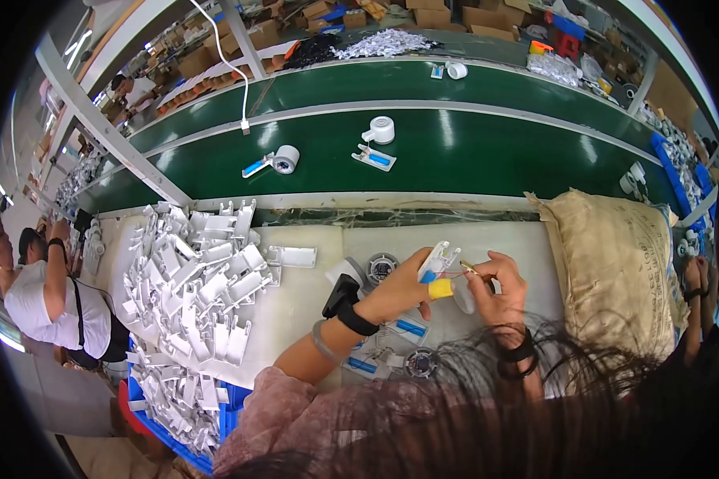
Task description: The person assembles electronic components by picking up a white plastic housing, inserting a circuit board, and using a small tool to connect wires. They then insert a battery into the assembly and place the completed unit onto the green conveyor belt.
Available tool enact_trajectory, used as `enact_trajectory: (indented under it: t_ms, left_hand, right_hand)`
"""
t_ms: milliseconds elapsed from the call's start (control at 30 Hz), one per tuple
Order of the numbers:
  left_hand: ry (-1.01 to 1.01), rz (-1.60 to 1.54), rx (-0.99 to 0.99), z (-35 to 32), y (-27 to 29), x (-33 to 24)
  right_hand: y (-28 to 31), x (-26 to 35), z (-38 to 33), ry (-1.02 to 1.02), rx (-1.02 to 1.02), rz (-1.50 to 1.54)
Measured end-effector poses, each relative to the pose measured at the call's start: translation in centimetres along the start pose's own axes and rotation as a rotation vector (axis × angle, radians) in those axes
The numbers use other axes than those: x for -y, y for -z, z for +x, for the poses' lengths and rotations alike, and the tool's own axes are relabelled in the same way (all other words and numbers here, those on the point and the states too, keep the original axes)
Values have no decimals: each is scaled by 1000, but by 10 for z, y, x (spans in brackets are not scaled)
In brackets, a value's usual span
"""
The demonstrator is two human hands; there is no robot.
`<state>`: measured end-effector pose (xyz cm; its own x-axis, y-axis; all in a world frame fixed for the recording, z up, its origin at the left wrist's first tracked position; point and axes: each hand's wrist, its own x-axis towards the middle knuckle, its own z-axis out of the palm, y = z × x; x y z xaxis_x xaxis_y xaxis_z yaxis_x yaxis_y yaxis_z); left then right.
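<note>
My left hand (403,286), its thumb in a yellow wrap (440,288), grips a white plastic housing (439,257) with a bit of blue in it. Thin red wires run from the housing toward my right hand (499,289). That hand is closed in a pinch on a small yellowish part (468,267) at the wires' end; its exact kind is too small to tell. Below my hands on the bench lie a housing with a blue battery (408,328) and a round unit with a dark ringed face (420,362). Another round unit (382,266) sits beside my left hand.
White plastic housings (196,275) are heaped at the left, spilling toward a blue bin (230,407). A brown sack (611,271) stands at the right. Beyond the bench runs a green conveyor (319,164) carrying several white units. A white cable (224,60) hangs above it. Other people work at both sides.
</note>
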<state>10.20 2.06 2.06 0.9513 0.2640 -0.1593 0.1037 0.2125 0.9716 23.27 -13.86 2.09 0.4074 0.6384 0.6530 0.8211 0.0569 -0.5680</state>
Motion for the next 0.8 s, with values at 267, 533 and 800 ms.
enact_trajectory:
  t_ms: [267, 533, 800]
  left_hand:
    - [-157, -168, -43, 4, -8, 23]
    - [-59, -438, -3, 1, -8, 19]
    - [-317, -87, -9, -2, -13, 21]
  right_hand:
    - [-14, 3, -4, 16, -112, -25]
    - [-13, 11, 0, 88, -86, -37]
    - [-13, 8, -6, 127, 4, 23]
